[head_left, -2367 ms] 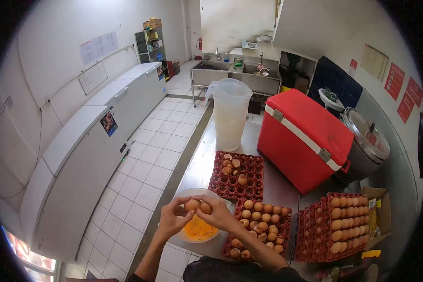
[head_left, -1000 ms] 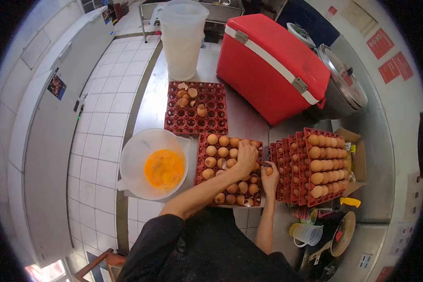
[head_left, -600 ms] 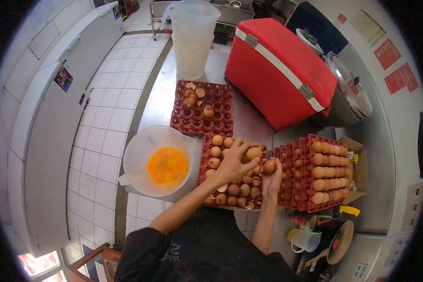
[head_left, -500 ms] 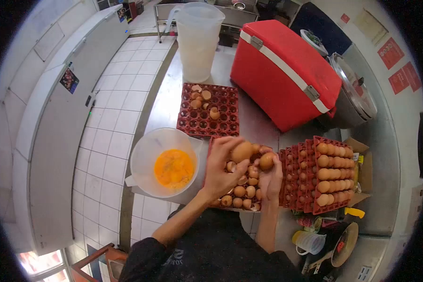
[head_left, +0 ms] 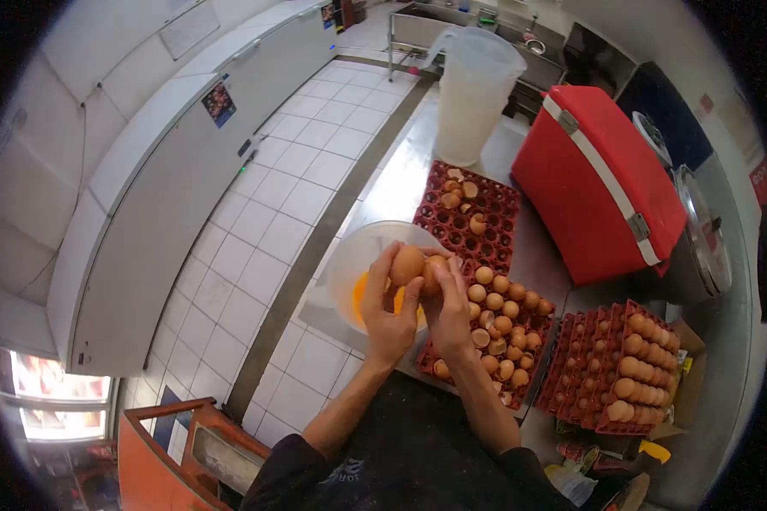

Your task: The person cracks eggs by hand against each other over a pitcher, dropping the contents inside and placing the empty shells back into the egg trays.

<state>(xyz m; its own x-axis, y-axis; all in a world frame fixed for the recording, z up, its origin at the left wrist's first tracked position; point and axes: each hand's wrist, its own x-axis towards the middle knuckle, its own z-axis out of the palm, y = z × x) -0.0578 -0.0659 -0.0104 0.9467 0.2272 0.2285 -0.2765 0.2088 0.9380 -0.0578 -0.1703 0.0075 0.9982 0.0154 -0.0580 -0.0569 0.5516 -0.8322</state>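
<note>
Over the translucent plastic jug (head_left: 345, 255) with orange-yellow egg in it, both hands are close together. Fingers of my left hand (head_left: 389, 311) are wrapped round a brown egg (head_left: 407, 265). A second brown egg (head_left: 435, 271) is in my right hand (head_left: 448, 311), right beside the first, and the two look to be touching. To the right of the hands lies a red tray (head_left: 548, 317) with whole eggs and broken shells. Behind it, another red tray (head_left: 502, 223) carries several empty shells.
A tall translucent pitcher (head_left: 475, 94) stands at the back, with a red cooler box (head_left: 605, 183) to its right. Stacked trays of eggs (head_left: 609, 366) are at the right. A metal pot (head_left: 703, 234) stands behind them. White chest freezers (head_left: 170, 187) line the left.
Both hands with their eggs have moved left from above the egg tray to over the jug and come together. The camera view has turned, shifting the table rightward.
</note>
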